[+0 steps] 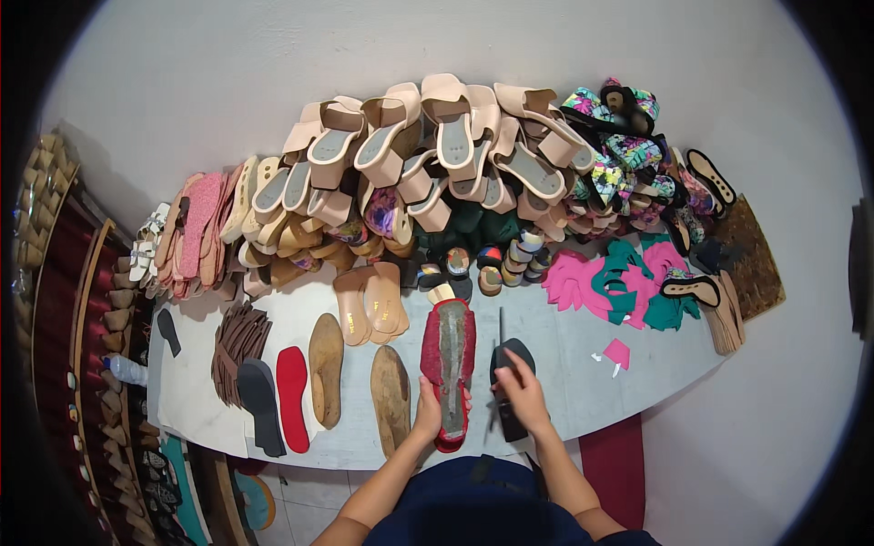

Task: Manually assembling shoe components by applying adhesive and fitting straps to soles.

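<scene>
My left hand (428, 409) is wrapped round the lower part of a red shoe upper (462, 344) stretched over a last. The shoe is turned bottom up, its grey underside showing between folded red edges. My right hand (523, 391) is closed on a long, thin dark tool (501, 329) that points away from me; its kind is not clear. Beneath that hand lies a black shoe sole (517, 426), partly covered by it. Left of the shoe, a bare wooden last (390, 391) lies on the table.
Another wooden last (326, 364), a red insole (292, 391) and a dark grey sole (259, 400) lie further left, near brown strips (239, 350). Beige heeled sandals (451, 136) are piled along the wall. Pink and green cut pieces (583, 282) cover the right side of the table (583, 382).
</scene>
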The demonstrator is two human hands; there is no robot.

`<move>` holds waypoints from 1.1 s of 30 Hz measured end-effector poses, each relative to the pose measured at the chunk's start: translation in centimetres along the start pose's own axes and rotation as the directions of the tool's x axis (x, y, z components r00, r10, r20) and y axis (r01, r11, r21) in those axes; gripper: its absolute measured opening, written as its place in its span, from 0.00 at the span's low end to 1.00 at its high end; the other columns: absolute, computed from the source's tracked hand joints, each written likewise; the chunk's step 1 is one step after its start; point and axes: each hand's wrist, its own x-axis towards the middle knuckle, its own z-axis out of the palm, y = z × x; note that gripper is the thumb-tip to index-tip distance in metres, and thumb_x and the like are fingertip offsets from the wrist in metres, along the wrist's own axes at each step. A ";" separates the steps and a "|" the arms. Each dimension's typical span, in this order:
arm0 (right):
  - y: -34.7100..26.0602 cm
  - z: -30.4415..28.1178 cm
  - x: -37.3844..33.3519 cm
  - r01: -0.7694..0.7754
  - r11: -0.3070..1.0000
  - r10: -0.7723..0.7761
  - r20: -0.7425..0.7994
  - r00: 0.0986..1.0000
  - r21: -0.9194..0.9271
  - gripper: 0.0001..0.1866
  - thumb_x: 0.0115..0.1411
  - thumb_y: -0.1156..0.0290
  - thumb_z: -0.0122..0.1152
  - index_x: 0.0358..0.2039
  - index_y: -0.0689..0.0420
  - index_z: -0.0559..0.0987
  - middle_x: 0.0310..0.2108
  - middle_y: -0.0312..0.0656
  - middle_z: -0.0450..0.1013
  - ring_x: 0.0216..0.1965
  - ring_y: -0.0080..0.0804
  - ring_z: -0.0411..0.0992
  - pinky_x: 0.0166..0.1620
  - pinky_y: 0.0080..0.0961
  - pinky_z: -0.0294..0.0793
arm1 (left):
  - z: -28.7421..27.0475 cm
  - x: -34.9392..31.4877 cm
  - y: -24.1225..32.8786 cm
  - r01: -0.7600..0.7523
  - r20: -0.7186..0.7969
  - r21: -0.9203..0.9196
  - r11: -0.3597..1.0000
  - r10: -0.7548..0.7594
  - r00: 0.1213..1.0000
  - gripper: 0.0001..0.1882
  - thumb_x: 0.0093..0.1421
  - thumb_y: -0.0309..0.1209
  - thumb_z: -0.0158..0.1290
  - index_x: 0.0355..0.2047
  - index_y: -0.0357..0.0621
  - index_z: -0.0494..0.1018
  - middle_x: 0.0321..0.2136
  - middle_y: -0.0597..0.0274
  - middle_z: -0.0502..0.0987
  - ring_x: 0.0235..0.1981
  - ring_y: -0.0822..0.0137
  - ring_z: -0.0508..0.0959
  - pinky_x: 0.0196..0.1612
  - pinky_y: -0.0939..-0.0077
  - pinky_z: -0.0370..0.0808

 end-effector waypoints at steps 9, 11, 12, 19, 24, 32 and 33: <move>-3.9 4.8 -1.0 0.254 0.688 -0.383 -0.044 0.923 -0.680 0.32 0.43 0.57 0.64 0.48 0.57 0.68 0.25 0.43 0.62 0.23 0.32 0.64 0.26 0.26 0.66 | 1.6 -0.8 -0.4 -0.243 -0.143 0.539 0.807 0.372 0.917 0.34 0.61 0.52 0.19 0.16 0.35 0.59 0.11 0.53 0.63 0.17 0.64 0.64 0.23 0.64 0.58; -4.0 4.9 -1.0 0.229 0.664 -0.389 -0.067 0.919 -0.712 0.32 0.42 0.56 0.65 0.47 0.56 0.68 0.25 0.43 0.61 0.23 0.33 0.64 0.26 0.27 0.66 | 1.2 -0.6 -1.1 -0.251 -0.136 0.538 0.805 0.377 0.916 0.34 0.61 0.52 0.19 0.16 0.35 0.59 0.12 0.53 0.63 0.18 0.64 0.64 0.23 0.64 0.58; -4.0 4.9 -1.0 0.229 0.664 -0.389 -0.067 0.919 -0.712 0.32 0.42 0.56 0.65 0.47 0.56 0.68 0.25 0.43 0.61 0.23 0.33 0.64 0.26 0.27 0.66 | 1.0 -0.5 -1.4 -0.259 -0.129 0.536 0.804 0.381 0.915 0.34 0.61 0.51 0.19 0.16 0.34 0.60 0.12 0.53 0.64 0.18 0.63 0.65 0.23 0.64 0.59; -4.0 4.5 -0.8 0.220 0.654 -0.405 -0.089 0.910 -0.723 0.33 0.42 0.54 0.65 0.47 0.56 0.68 0.25 0.44 0.60 0.24 0.37 0.65 0.27 0.29 0.66 | 2.2 -0.9 0.0 -0.306 -0.123 0.540 0.784 0.433 0.893 0.32 0.61 0.50 0.20 0.18 0.34 0.60 0.13 0.51 0.64 0.19 0.61 0.66 0.25 0.63 0.61; -4.2 4.4 -0.6 0.214 0.662 -0.399 -0.096 0.912 -0.718 0.33 0.42 0.54 0.65 0.47 0.56 0.68 0.25 0.45 0.60 0.24 0.38 0.65 0.27 0.30 0.66 | 0.7 -0.7 -1.5 -0.217 -0.019 0.569 0.793 0.277 0.961 0.36 0.61 0.50 0.15 0.37 0.30 0.65 0.34 0.48 0.70 0.40 0.61 0.69 0.45 0.71 0.62; -4.3 4.3 -0.6 0.215 0.658 -0.404 -0.098 0.909 -0.721 0.34 0.41 0.51 0.64 0.46 0.56 0.68 0.26 0.45 0.61 0.25 0.40 0.66 0.27 0.31 0.67 | 0.1 -0.3 -2.4 -0.231 0.029 0.563 0.793 0.261 0.965 0.36 0.61 0.52 0.17 0.39 0.31 0.64 0.33 0.51 0.72 0.38 0.62 0.71 0.43 0.72 0.64; -4.3 4.3 -0.6 0.214 0.659 -0.404 -0.099 0.909 -0.721 0.34 0.41 0.51 0.64 0.46 0.56 0.68 0.26 0.45 0.61 0.25 0.40 0.66 0.27 0.31 0.67 | 0.0 -0.3 -2.6 -0.248 0.050 0.544 0.802 0.264 0.963 0.36 0.60 0.53 0.17 0.39 0.31 0.64 0.32 0.51 0.72 0.37 0.63 0.72 0.42 0.72 0.65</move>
